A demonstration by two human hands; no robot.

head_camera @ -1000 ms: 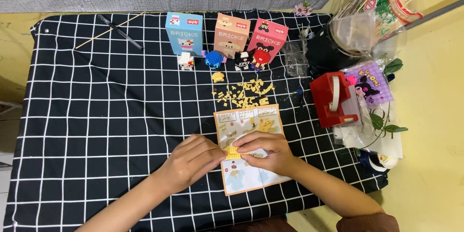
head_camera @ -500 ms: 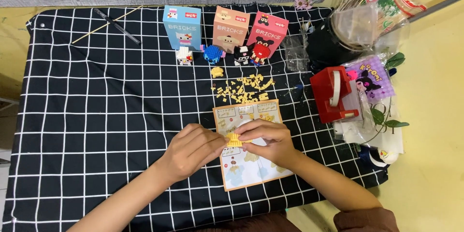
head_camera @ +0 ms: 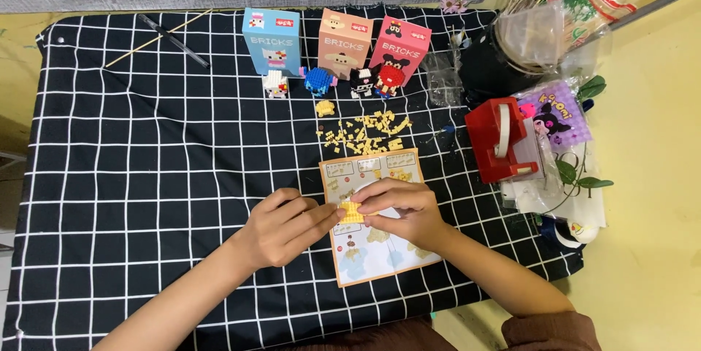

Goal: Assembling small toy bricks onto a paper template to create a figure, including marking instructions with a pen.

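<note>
Black checked cloth (head_camera: 131,176) covers the table. Left of centre, the left hand (head_camera: 281,228) pinches one end of a small yellow brick piece (head_camera: 352,212); just right of it, the right hand (head_camera: 401,210) pinches the other end. The piece's long axis looks to run left to right, level, above an instruction sheet (head_camera: 380,256) at lower centre. Loose yellow bricks (head_camera: 365,133) lie above. A red tape dispenser (head_camera: 504,139) sits at right.

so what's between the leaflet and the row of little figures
In the head view, a scatter of loose yellow bricks lies on the cloth between the leaflet and the figures, with one small yellow build nearer the figures.
</note>
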